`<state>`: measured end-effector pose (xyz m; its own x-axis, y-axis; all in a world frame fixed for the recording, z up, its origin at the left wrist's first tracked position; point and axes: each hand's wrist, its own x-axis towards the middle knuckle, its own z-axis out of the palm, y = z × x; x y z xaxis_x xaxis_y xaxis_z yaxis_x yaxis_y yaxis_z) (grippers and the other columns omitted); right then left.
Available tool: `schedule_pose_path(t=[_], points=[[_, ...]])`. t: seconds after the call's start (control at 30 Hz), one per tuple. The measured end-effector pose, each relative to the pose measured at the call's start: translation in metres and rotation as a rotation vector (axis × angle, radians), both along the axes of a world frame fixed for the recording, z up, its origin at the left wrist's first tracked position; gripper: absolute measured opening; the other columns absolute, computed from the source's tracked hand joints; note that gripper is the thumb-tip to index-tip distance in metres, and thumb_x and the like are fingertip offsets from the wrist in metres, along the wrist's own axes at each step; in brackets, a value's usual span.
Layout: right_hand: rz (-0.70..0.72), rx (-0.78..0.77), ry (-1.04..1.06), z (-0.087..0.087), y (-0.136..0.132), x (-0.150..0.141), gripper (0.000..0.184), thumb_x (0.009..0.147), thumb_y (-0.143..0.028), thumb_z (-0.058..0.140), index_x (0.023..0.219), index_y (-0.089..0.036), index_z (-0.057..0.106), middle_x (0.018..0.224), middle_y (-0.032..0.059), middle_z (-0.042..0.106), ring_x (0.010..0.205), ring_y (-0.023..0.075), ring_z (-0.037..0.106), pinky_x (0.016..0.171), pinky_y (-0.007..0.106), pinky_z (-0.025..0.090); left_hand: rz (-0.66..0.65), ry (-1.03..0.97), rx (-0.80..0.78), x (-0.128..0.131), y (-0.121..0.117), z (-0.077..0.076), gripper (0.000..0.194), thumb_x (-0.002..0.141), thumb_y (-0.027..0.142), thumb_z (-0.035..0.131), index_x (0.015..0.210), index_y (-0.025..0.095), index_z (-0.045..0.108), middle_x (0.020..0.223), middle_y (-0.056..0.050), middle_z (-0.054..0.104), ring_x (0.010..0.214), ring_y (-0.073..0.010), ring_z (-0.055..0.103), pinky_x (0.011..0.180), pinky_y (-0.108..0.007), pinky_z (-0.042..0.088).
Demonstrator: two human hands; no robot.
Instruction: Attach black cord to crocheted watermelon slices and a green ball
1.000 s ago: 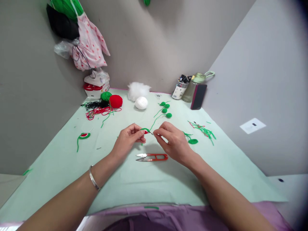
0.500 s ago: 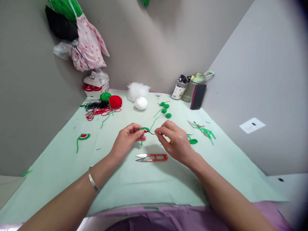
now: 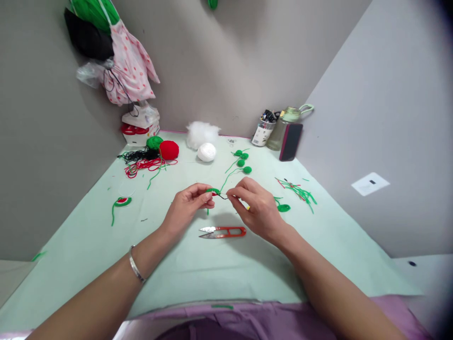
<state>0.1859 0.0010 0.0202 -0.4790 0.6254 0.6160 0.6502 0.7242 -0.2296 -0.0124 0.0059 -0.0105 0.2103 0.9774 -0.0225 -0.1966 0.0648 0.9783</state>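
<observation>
My left hand (image 3: 191, 200) pinches a small crocheted watermelon slice (image 3: 213, 191), green along its edge with red and white below; the fingers cover part of it. A short black thread (image 3: 222, 197) runs from the slice to my right hand (image 3: 253, 203), whose thumb and fingertips are pressed together at its end. Whether a needle is in that pinch I cannot make out. Thread snips (image 3: 230, 232) with an orange handle lie on the table just below both hands. Another watermelon slice (image 3: 122, 202) with a green tail lies to the left.
Red (image 3: 169, 150), green and white yarn balls (image 3: 206, 152) and fluffy stuffing (image 3: 201, 134) stand at the back. Small green crocheted pieces (image 3: 247, 170) lie beyond my hands. Green yarn scraps (image 3: 299, 191), a phone (image 3: 291, 142), a bottle (image 3: 278, 134) and a pen holder (image 3: 264, 132) are on the right.
Both hands keep nearly the same pose and hold. The view has shifted very slightly; nothing on the table has moved.
</observation>
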Motion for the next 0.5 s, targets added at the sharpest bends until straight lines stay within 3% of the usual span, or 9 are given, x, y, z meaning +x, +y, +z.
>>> schedule_pose_path(t=[0.2, 0.5], points=[[0.003, -0.052, 0.061, 0.0002, 0.0004, -0.0003, 0.018, 0.094, -0.013, 0.049, 0.086, -0.018, 0.064, 0.077, 0.0038, 0.052, 0.069, 0.014, 0.049, 0.063, 0.027, 0.04, -0.042, 0.004, 0.01, 0.0004, 0.0002, -0.0026, 0.021, 0.082, 0.036, 0.068, 0.094, 0.02, 0.069, 0.079, 0.0, 0.065, 0.077, -0.0148, 0.065, 0.083, -0.032, 0.054], [0.076, -0.507, 0.382, 0.0025, 0.0091, 0.0048, 0.009, 0.089, -0.018, 0.061, 0.084, -0.019, 0.069, 0.075, 0.0016, 0.054, 0.071, 0.0137, 0.05, 0.062, 0.027, 0.04, -0.144, -0.114, -0.073, -0.001, -0.0011, 0.003, 0.017, 0.082, 0.031, 0.069, 0.094, 0.019, 0.07, 0.082, -0.001, 0.065, 0.075, -0.0142, 0.064, 0.078, -0.03, 0.054]])
